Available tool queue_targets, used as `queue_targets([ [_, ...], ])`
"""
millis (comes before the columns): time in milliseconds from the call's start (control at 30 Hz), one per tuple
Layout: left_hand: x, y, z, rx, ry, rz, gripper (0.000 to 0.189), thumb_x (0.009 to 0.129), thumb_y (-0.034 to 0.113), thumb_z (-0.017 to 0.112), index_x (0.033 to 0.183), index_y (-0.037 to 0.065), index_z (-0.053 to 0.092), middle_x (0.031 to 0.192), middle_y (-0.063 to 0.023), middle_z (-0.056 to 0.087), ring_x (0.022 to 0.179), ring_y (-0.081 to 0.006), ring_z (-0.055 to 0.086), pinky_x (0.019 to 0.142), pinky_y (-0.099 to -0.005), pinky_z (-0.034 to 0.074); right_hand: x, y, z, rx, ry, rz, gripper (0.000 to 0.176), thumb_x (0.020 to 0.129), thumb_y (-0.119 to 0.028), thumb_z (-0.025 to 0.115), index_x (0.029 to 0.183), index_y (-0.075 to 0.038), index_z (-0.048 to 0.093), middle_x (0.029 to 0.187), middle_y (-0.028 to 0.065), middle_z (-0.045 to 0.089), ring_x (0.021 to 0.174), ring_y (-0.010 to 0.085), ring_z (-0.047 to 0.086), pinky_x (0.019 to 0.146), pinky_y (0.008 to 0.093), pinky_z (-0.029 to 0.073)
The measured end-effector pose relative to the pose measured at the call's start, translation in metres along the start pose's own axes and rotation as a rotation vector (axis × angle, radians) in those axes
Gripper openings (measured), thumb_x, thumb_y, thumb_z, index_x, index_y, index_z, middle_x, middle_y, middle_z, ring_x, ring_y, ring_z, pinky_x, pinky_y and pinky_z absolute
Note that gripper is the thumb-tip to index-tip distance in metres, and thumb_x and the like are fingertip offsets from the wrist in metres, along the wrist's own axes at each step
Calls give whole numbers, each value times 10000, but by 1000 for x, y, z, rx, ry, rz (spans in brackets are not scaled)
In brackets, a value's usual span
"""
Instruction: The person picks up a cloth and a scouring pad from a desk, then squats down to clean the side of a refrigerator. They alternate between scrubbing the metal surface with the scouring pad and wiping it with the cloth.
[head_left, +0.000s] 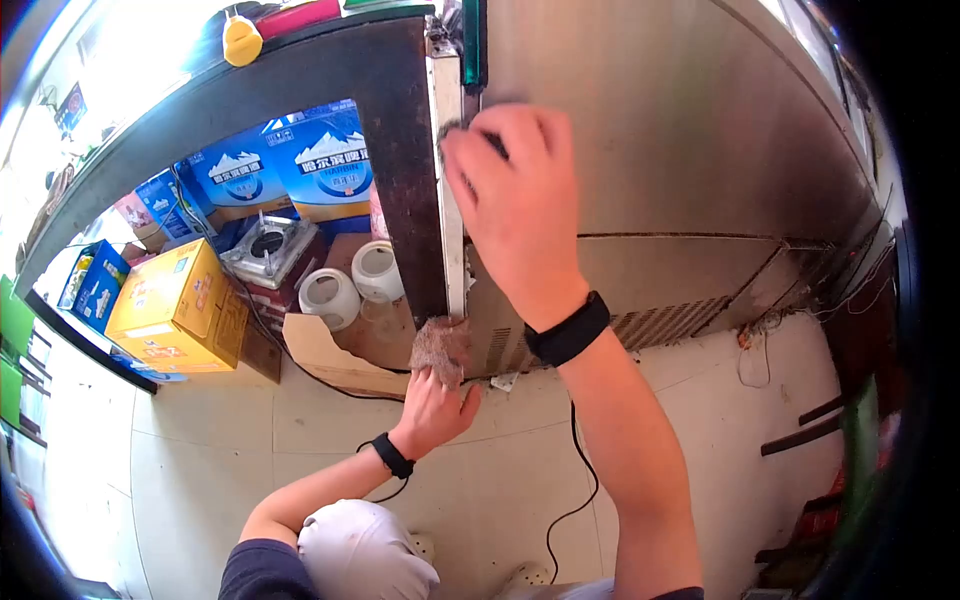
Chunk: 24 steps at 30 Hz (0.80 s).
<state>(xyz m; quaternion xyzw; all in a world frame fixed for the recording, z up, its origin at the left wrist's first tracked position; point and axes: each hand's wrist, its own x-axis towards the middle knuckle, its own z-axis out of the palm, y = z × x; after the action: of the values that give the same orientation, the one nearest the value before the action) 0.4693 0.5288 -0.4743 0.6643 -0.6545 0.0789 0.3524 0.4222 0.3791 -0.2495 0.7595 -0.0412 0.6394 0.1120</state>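
My left hand is low, at the foot of a dark table leg. Its fingers press a brownish cloth against the bottom of the leg and the white strip beside it. Higher up, my right hand is curled at the narrow white strip between the leg and a large stainless steel cabinet. A bit of dark grey material shows at its fingertips and between the fingers; I cannot tell what it is. Both wrists wear black bands.
Under the table stand blue beer cartons, a yellow carton, a gas stove and two white round jars. A torn cardboard piece leans in front. A black cable crosses the tiled floor.
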Motion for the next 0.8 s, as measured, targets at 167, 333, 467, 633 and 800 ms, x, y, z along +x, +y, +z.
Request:
queue_targets([
  [167,-1,5,6,82,104,-65,454,829,215,694,1139,-98,585,1072,-268,625,959,-435,578,862,-499,452,-11,-2,-6,32,-101,-3,153,728,-27,674,871,-78,651,959,48,547,963,284,536,751,362,510],
  [333,2,5,2,-86,110,-101,639,790,109,693,1343,-96,448,1342,-308,471,1267,-510,417,1077,-555,336,36,4,1,-16,1,-74,145,737,-14,664,867,-78,653,933,61,528,949,296,523,742,370,506],
  [467,0,3,5,-115,148,-104,654,779,82,690,1356,-87,433,1346,-305,467,1286,-512,401,1096,-553,316,27,-7,3,-70,-3,-21,133,753,-1,649,865,-74,652,947,73,520,935,304,511,757,380,495],
  [633,3,6,-5,-178,146,-122,684,772,75,684,1382,-77,415,1377,-300,452,1315,-508,378,1114,-558,290,29,-8,0,-51,-40,53,129,753,2,647,863,-66,647,950,79,520,932,301,507,771,383,485],
  [800,-2,5,3,-125,157,-107,713,780,84,686,1403,-98,392,1448,-316,404,1359,-512,347,1135,-557,269,43,-12,1,-114,9,60,112,768,-44,642,876,-64,663,940,82,521,929,301,510,751,382,486],
])
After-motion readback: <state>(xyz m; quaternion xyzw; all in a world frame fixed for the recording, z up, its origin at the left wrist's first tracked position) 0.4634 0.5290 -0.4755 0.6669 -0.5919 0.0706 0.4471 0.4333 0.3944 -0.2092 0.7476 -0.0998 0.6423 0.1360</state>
